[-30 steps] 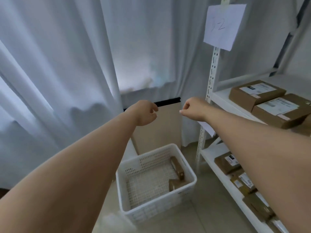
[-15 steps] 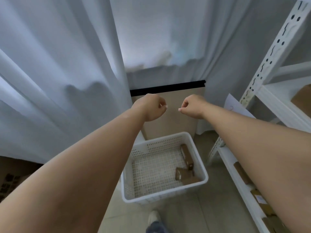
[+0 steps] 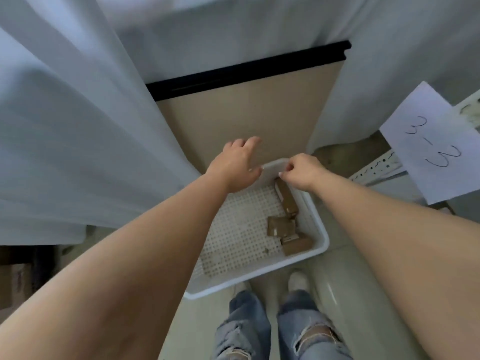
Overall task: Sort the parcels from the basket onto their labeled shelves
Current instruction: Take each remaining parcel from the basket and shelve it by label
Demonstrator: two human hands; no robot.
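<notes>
Basket [image 3: 318,252]: a white perforated plastic bin is sitting on the floor just ahead of the person's feet.
Parcels: three small brown cardboard boxes are lying toward the basket's 3 o'clock wall; a long parcel [image 3: 285,197] is leaning at 1 o'clock, a flat parcel [image 3: 280,226] is lying below it, and a labeled parcel [image 3: 296,245] is resting at 5 o'clock, touching the flat one.
Left hand [image 3: 237,166]: it is reaching over the basket's far rim at 11 o'clock, its grip spread and empty.
Right hand [image 3: 302,171]: it is hovering just above the long parcel's top end, fingers curled in, holding nothing.
Shelf sign [image 3: 431,144]: a handwritten paper sheet is hanging at 3 o'clock.
</notes>
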